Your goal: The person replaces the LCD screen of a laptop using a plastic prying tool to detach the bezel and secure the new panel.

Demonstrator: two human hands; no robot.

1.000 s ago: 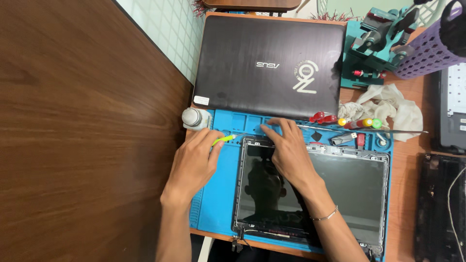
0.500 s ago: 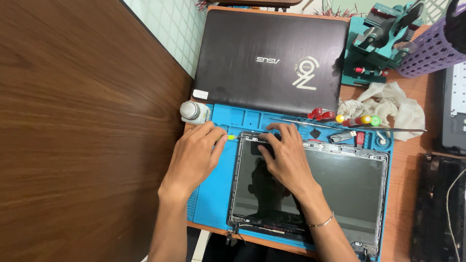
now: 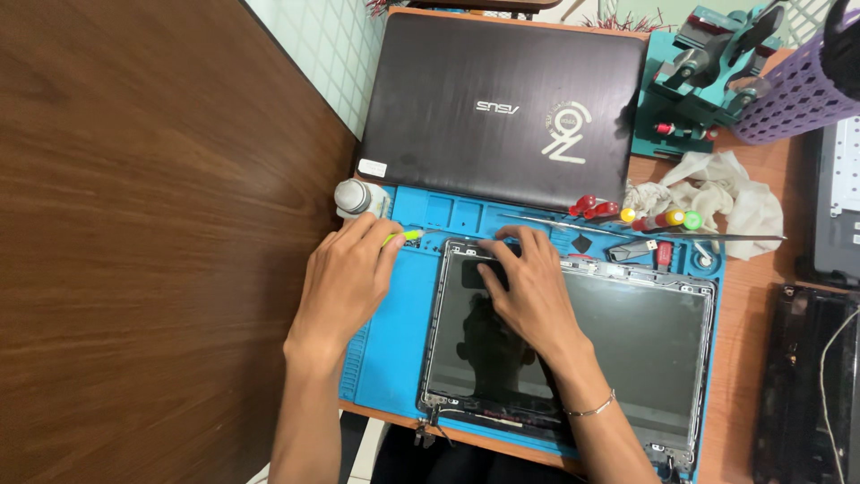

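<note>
My left hand sits over the upper left part of the blue repair mat. Its fingers are curled around a small tool with a yellow-green handle; only the handle end shows past my fingertips, pointing toward the top left corner of the laptop screen panel. The tip is hidden, so I cannot tell what kind of tool it is.

My right hand lies flat and unclenched on the glass of the screen panel near its top left corner, fingertips reaching the top edge of the frame. It grasps nothing. A thin bracelet is on that wrist.

The screen panel lies face up on the mat, filling the mat's right and lower part, with its hinges at the near edge.

A small white bottle stands at the mat's top left corner, just beside my left fingers. A closed dark laptop lies along the far edge of the mat. Screwdrivers with red, yellow and green handles lie in the mat's top tray, with a long metal tool across them. A crumpled white cloth lies on the worktop near the mat's top right corner. A purple perforated basket stands at the far right.
</note>
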